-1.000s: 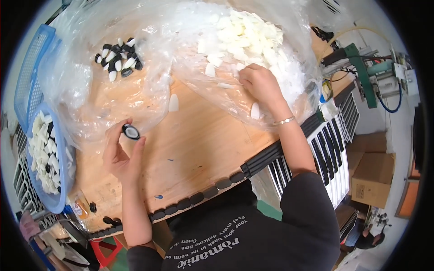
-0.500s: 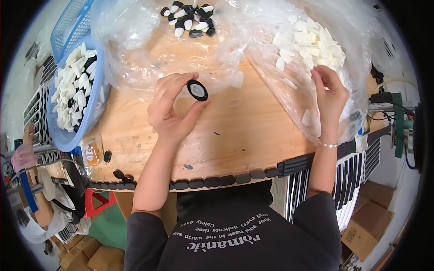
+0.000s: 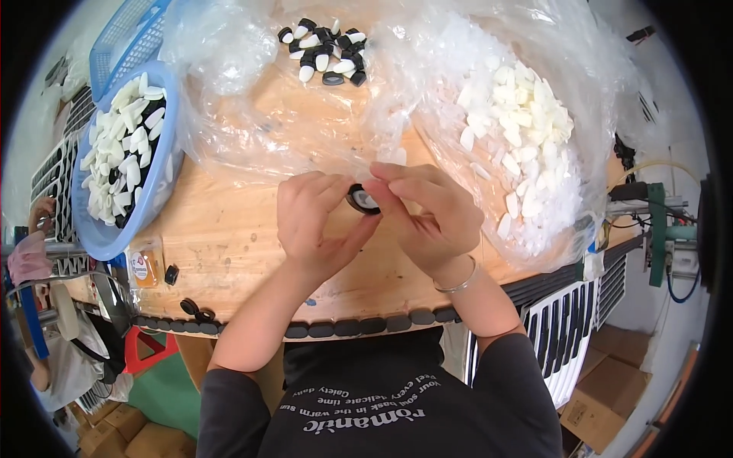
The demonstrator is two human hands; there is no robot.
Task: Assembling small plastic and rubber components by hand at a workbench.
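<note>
Between the thumb and fingers of my left hand (image 3: 309,221) is a black oval cap (image 3: 356,200) with a pale grey-white hollow facing up. My right hand (image 3: 439,217) meets it from the right, its thumb and forefinger pinched together at the cap's face. Whatever those right fingertips hold, if anything, is covered by the fingers. Off to the right, a heap of flat white plastic pieces (image 3: 527,107) lies on a clear plastic bag (image 3: 450,130). At the far side sits a cluster of black caps with white pieces in them (image 3: 324,53).
A blue plastic basket (image 3: 168,99) full of white and black pieces stands at the left. Small black parts (image 3: 197,310) and an orange-labelled packet (image 3: 145,263) lie near it. Dark oval pads (image 3: 347,328) line the table's front edge. Cardboard boxes (image 3: 595,404) stand below right.
My right hand has come left from the white heap to the black cap. My left hand has lowered slightly and moved right with the cap, which is now tilted differently.
</note>
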